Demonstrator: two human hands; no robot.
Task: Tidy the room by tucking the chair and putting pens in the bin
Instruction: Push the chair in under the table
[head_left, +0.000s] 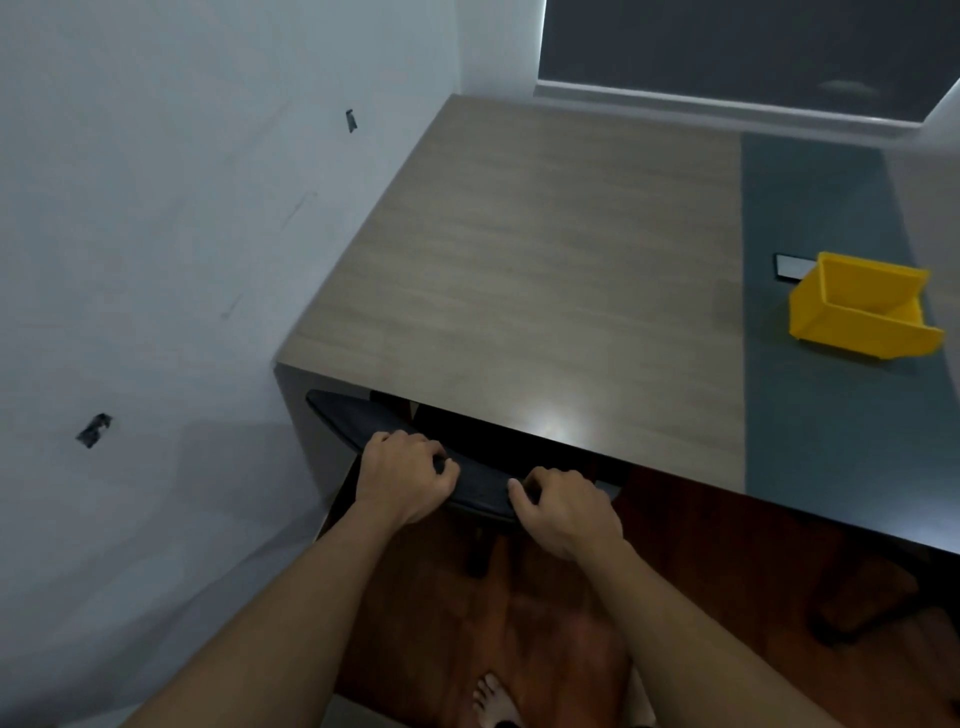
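I have my left hand (402, 475) and my right hand (563, 512) curled over the top edge of the chair backrest (480, 486), both closed on it, left fingers wrapped over the far side and right thumb lying along the rim. The backrest's long axis runs left to right, slightly slanted, roughly along the desk (519, 260) edge, and it sits straight ahead of both hands, its left end already under the overhang. The push I judge still due goes directly away from me, under the desk; neither hand is clearly nearer, so an even shove should keep it square. The chair looks black and padded, with a dark stem below (its base I can't make out). Further right on the desk's grey-green strip stands the yellow bin (862, 312), open-topped and well apart from my hands. No pens show from here.
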